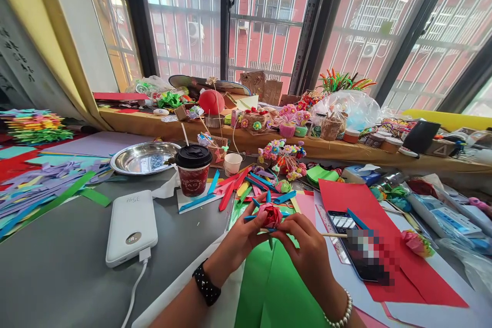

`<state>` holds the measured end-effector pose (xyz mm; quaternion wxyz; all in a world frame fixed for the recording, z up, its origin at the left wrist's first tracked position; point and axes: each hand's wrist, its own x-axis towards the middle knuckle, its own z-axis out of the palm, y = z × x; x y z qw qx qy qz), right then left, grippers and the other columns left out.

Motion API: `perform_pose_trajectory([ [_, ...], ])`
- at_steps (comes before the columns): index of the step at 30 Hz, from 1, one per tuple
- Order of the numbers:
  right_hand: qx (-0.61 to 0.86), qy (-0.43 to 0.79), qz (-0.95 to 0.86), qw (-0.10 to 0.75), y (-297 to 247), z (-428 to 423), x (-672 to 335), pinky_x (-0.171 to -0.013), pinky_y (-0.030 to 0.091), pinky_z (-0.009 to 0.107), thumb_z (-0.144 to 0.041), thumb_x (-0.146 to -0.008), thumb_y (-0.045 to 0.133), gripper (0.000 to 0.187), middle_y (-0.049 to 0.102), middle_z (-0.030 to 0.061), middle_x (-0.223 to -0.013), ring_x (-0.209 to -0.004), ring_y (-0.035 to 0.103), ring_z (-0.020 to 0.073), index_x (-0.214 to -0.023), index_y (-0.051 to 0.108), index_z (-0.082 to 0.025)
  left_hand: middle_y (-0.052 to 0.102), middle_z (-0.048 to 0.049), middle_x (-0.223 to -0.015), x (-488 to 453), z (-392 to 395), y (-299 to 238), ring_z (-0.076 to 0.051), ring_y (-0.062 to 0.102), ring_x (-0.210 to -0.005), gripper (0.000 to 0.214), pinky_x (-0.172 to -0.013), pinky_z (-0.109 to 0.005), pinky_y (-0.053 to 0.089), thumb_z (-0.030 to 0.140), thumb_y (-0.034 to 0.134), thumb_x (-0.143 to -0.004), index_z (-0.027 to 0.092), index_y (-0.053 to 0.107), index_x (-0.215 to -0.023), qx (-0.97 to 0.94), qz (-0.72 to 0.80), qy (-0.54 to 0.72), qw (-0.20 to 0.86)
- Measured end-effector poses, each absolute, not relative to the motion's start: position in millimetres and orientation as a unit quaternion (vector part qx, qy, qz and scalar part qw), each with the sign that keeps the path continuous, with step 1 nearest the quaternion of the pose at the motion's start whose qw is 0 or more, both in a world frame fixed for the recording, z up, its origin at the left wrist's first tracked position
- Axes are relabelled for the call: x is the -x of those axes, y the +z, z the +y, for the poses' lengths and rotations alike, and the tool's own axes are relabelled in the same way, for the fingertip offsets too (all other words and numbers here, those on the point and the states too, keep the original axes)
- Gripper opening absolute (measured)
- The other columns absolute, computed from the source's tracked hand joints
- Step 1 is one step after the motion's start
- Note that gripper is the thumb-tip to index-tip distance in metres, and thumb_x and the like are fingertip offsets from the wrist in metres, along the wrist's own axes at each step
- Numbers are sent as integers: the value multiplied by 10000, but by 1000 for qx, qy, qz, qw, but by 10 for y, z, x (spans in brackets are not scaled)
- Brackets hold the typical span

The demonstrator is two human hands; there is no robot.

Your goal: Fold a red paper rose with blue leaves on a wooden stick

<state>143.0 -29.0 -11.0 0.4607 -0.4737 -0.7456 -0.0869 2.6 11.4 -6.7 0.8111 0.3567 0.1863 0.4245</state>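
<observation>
A folded red paper flower (270, 214) with blue paper points around it is held up over green paper sheets (290, 287). My left hand (240, 233) is closed around its left side, thumb and fingers on the blue points. From the right, my right hand (305, 246) pinches the flower's lower edge. A thin pale stick (334, 235) juts out to the right of that hand; its other end is hidden by my fingers. Just beyond the flower lie loose red, blue and yellow paper strips (230, 187).
On the left are a white power bank (132, 225) with a cable, a lidded coffee cup (193, 171) and a metal plate (144, 158). At right, a phone (355, 251) rests on red paper (430, 271) near a pink paper flower (417, 243). Crafts crowd the windowsill (161, 128).
</observation>
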Motion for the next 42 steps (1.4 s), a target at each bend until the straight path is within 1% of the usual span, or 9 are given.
perform_pose_trajectory([
  [8, 481, -117, -744, 449, -139, -280, -1419, -550, 421, 256, -267, -825, 469, 144, 539, 29, -685, -635, 528, 151, -720, 527, -187, 605, -20, -801, -10, 119, -59, -111, 560, -727, 612, -711, -266, 419, 211, 517, -795, 283, 193, -1309, -357, 191, 413, 816],
  [12, 490, -109, -743, 442, -125, -291, -1413, -548, 422, 258, -265, -820, 473, 132, 534, 30, -692, -643, 529, 157, -721, 516, -188, 600, -14, -789, -13, 104, -36, -118, 559, -727, 624, -715, -273, 416, 231, 532, -784, 291, 197, -1307, -358, 193, 407, 818],
  [17, 507, -77, -736, 443, -120, -301, -1411, -543, 431, 254, -273, -816, 470, 130, 533, 26, -704, -636, 526, 152, -717, 501, -196, 600, -16, -778, -34, 72, -2, -124, 556, -714, 630, -696, -268, 410, 238, 556, -763, 280, 230, -1300, -355, 212, 424, 805],
  [23, 540, -5, -732, 416, -107, -310, -1426, -529, 439, 244, -279, -791, 512, 151, 512, 4, -678, -617, 526, 140, -675, 465, -194, 609, -27, -802, -46, 66, -12, -136, 561, -733, 652, -717, -290, 408, 229, 567, -754, 276, 219, -1303, -360, 228, 425, 799],
  [28, 550, 29, -726, 412, -107, -310, -1451, -511, 451, 229, -330, -786, 516, 165, 518, 3, -693, -582, 532, 124, -699, 476, -195, 620, -41, -834, -47, 85, -30, -148, 575, -754, 658, -706, -280, 414, 257, 579, -743, 276, 228, -1300, -363, 238, 421, 796],
  [32, 562, 3, -721, 406, -105, -308, -1471, -450, 425, 211, -390, -771, 518, 221, 521, -8, -651, -511, 510, 107, -680, 460, -197, 619, -32, -830, -53, 91, -26, -141, 577, -746, 663, -684, -262, 422, 253, 596, -729, 284, 247, -1293, -360, 248, 419, 796],
  [36, 585, -26, -719, 373, -112, -299, -1503, -419, 387, 201, -440, -741, 536, 267, 531, -28, -594, -481, 501, 102, -665, 451, -199, 616, -23, -835, -51, 80, -17, -127, 576, -726, 643, -697, -266, 427, 241, 598, -729, 298, 273, -1281, -357, 249, 423, 795],
  [42, 605, -38, -723, 331, -115, -293, -1546, -370, 289, 196, -498, -739, 500, 389, 483, -45, -419, -369, 429, 84, -506, 444, -191, 621, -47, -898, -43, 83, -31, -159, 587, -782, 651, -711, -290, 427, 253, 611, -717, 299, 283, -1276, -360, 238, 417, 800],
])
